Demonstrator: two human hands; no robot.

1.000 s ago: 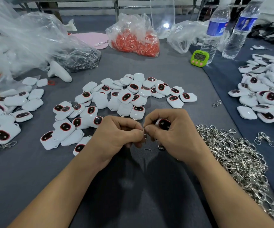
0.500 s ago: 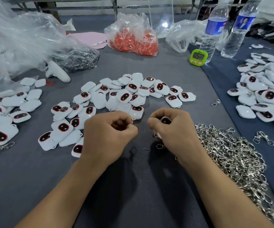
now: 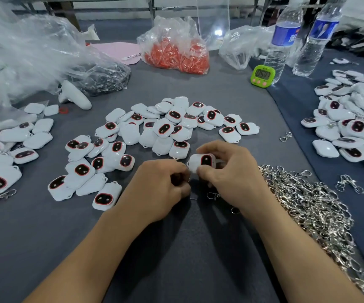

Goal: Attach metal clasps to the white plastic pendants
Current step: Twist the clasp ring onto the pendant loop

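My right hand (image 3: 231,171) grips a white pendant (image 3: 203,161) with a dark, red-rimmed oval facing up, just above the cloth. My left hand (image 3: 161,189) is curled beside it, its fingertips pinched together at the pendant's lower left corner, where a sliver of a metal clasp (image 3: 188,179) shows. A loose clasp (image 3: 212,195) lies under my right hand. More pendants (image 3: 161,130) are spread out beyond my hands. A heap of metal clasps (image 3: 312,206) lies to the right.
More pendants lie at the left (image 3: 6,154) and on the right (image 3: 347,127). At the back are a bag of orange parts (image 3: 176,55), a green timer (image 3: 262,75), two water bottles (image 3: 283,40) and clear plastic bags (image 3: 34,55). A white controller (image 3: 74,97) lies back left.
My hands parted and came together again. The right hand has turned the pendant so that its dark face shows on top, and the left hand is back at its corner.
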